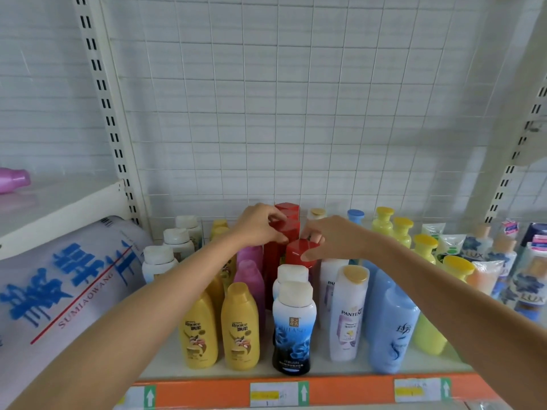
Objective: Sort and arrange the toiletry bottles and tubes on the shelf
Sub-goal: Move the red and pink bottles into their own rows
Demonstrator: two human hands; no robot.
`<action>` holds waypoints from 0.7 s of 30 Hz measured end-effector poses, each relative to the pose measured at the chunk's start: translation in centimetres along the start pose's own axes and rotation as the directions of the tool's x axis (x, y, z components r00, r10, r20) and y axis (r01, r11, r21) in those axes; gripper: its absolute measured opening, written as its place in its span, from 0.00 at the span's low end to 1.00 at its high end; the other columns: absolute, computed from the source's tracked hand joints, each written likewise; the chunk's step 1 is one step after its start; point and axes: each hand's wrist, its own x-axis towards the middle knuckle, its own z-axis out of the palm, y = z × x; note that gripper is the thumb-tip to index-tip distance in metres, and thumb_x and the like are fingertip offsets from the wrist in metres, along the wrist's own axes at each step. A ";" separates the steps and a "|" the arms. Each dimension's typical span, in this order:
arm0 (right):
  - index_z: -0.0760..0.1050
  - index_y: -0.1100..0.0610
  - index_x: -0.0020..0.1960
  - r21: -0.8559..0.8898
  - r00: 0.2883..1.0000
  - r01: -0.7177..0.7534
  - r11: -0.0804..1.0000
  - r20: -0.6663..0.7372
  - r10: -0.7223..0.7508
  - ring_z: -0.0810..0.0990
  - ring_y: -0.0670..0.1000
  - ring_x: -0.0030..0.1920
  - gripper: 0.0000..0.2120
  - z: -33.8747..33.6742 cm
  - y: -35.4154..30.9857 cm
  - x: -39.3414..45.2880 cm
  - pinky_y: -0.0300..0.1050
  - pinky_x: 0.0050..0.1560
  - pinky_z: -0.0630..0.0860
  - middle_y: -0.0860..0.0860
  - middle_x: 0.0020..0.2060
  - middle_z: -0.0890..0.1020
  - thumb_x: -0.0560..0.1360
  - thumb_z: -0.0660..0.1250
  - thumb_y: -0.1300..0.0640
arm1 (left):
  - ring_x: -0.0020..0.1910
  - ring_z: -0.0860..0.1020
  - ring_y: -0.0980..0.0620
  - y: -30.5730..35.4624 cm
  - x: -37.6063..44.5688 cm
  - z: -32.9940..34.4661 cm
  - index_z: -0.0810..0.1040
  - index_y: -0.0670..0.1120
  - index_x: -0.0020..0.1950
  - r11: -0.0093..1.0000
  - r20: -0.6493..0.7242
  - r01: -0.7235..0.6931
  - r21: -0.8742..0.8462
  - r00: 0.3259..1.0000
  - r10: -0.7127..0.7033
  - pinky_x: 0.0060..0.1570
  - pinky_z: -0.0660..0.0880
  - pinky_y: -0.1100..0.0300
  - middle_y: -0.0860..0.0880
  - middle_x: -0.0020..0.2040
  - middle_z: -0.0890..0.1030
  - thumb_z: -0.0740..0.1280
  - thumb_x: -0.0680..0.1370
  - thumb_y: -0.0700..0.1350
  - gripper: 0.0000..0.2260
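Red bottles (upright, mid-shelf): left hand fingers grip one, right hand another.

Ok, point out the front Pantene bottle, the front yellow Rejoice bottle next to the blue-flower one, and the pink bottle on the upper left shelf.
Pantene bottle (348, 321), head view, label.
Rejoice bottle (240, 332), head view, front label.
Pink bottle (13, 179), head view, body.

"Rejoice" is printed on two yellow bottles, "PANTENE" on a white bottle, "LUX" on blue bottles, and "SUMIAOWANG" on a large roll.
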 end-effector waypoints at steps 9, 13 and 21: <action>0.80 0.57 0.49 0.062 0.989 0.137 0.989 -0.058 -0.134 0.79 0.45 0.48 0.08 -1.1 -2.6 -2.7 0.40 0.53 0.75 0.45 0.42 0.81 0.74 0.66 0.54 | 0.53 0.76 0.54 -1.3 0.6 -0.2 0.78 0.46 0.60 0.975 0.095 -0.078 0.208 0.994 0.059 0.51 0.67 0.67 0.49 0.55 0.80 0.73 0.70 0.42 0.18; 0.79 0.57 0.49 0.082 0.981 0.191 0.978 0.001 -0.192 0.79 0.44 0.45 0.10 0.2 -2.9 -3.9 0.38 0.49 0.76 0.47 0.45 0.82 0.74 0.66 0.51 | 0.58 0.75 0.52 -1.6 0.7 -1.5 0.76 0.49 0.63 0.978 0.221 -0.094 0.188 0.974 0.052 0.54 0.69 0.63 0.51 0.62 0.76 0.73 0.70 0.42 0.22; 0.74 0.50 0.56 -0.093 0.982 0.186 0.978 -0.026 -0.189 0.74 0.45 0.44 0.21 2.5 -3.0 -5.1 0.44 0.45 0.73 0.45 0.47 0.77 0.71 0.64 0.37 | 0.46 0.77 0.62 -0.7 -2.9 -2.1 0.80 0.48 0.53 0.977 -0.045 -0.211 0.006 0.976 0.211 0.44 0.71 0.76 0.53 0.52 0.80 0.68 0.75 0.40 0.08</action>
